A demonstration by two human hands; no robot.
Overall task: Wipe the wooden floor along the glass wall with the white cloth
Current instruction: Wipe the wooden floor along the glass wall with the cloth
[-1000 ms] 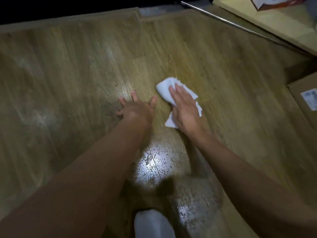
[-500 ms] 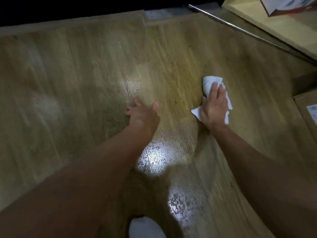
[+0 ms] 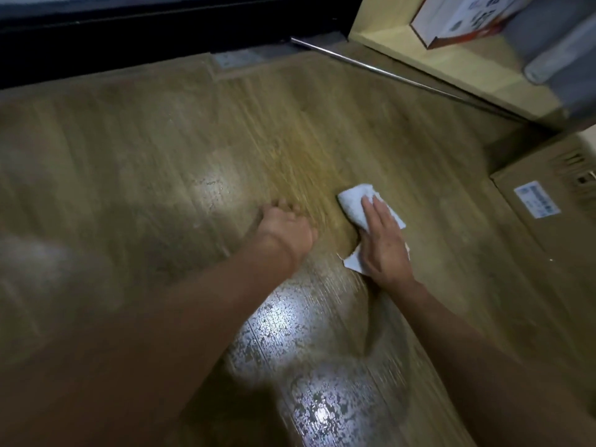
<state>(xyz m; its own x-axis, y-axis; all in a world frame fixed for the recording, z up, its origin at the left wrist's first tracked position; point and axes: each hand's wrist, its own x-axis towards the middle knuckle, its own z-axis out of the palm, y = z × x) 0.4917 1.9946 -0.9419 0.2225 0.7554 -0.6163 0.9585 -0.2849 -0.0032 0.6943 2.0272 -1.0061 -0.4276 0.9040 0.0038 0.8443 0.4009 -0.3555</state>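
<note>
A white cloth [image 3: 352, 200] lies crumpled on the wooden floor [image 3: 161, 162] at the middle of the view. My right hand [image 3: 383, 243] presses flat on it with straight fingers, covering its centre; cloth shows beyond the fingertips and at the wrist side. My left hand [image 3: 283, 229] rests on the bare boards just left of the cloth, propping me; its fingers are blurred. The dark base of the glass wall [image 3: 145, 30] runs along the top. Wet, shiny patches [image 3: 280, 321] lie on the boards nearer to me.
A metal rail [image 3: 403, 79] runs diagonally at upper right before a pale wooden shelf [image 3: 451, 59] bearing a printed box [image 3: 464, 17]. A cardboard box [image 3: 548, 214] with a white label sits on the floor at the right edge.
My right hand swept the cloth out to the right, then back left toward my left hand. The view tilted up, showing more of the wall base and shelf.
</note>
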